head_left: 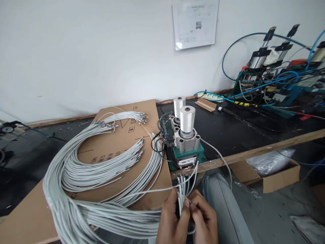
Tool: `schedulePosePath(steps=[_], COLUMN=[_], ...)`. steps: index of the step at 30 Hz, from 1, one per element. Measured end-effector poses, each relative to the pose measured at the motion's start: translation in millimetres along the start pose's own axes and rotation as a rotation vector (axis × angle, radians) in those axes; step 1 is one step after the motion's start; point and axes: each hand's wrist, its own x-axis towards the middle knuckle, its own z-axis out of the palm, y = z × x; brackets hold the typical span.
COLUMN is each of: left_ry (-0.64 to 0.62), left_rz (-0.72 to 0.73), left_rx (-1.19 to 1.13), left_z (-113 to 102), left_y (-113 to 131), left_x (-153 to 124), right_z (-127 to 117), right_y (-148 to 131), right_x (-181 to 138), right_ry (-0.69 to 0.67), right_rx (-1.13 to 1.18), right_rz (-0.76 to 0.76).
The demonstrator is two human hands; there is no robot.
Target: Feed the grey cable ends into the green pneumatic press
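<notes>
My left hand (171,220) and my right hand (204,217) are closed together on a small bunch of thin white cable ends (182,188) with stripped coloured tips, held just below the front of a small pneumatic press (185,145). The press has two ribbed silver cylinders on a green base and stands at the bench edge. A large looped bundle of grey-white cables (83,189) lies on a sheet of cardboard (111,142) to the left, its strands running into my left hand.
The black bench (241,132) carries a power strip (210,97) and, at the far right, more pneumatic machines (274,67) with blue hoses. An open cardboard box (276,176) with plastic sits on the floor under the bench. A paper sheet (195,23) hangs on the white wall.
</notes>
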Motion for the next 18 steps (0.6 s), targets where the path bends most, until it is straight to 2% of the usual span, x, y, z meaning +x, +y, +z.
schedulePosePath(steps=[6,18], left_ry=[0.005,0.054], left_rz=[-0.012,-0.064], left_rx=[-0.025,-0.07], left_z=[0.2,1.6], left_y=[-1.7,-0.6], left_x=[-1.1,0.6], right_z=[4.4,2.6], right_y=[3.1,4.3], right_x=[-3.2,-2.0], right_ry=[0.046,-0.004], right_rx=[0.023,0.078], right_rz=[-0.048,0.007])
